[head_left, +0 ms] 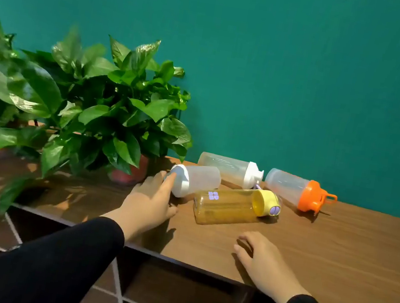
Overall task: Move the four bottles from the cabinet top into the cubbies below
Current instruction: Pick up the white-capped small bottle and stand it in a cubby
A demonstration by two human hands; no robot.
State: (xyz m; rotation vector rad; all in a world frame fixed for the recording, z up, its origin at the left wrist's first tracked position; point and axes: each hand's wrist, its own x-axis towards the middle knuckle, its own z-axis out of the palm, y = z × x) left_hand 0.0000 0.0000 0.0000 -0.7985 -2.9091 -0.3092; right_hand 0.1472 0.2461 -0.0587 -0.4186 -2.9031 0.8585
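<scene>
— Wood-grain cabinet top (335, 251), teal wall (286, 60) behind: what lies on it?

— 4 bottles, all on their sides. A frosted bottle with a white lid (195, 180) lies nearest the potted plant (83, 106). Behind it, a clear bottle with a white cap (230, 169). In front, an amber bottle with a yellow lid (234, 206). Off to the right, apart from the rest, a frosted bottle with an orange lid (297, 191).

— And the hands?

— Left hand (151, 202), in a black sleeve (44, 265), spreads wide, fingertips touching the white lid of the nearest bottle, gripping nothing. Right hand (262, 262) rests on the wood near the front edge, fingers loosely curled, empty, just short of the amber bottle.

— The cubbies?

— Dark compartments (184, 295) show below the edge; no bottle is visible in them.
</scene>
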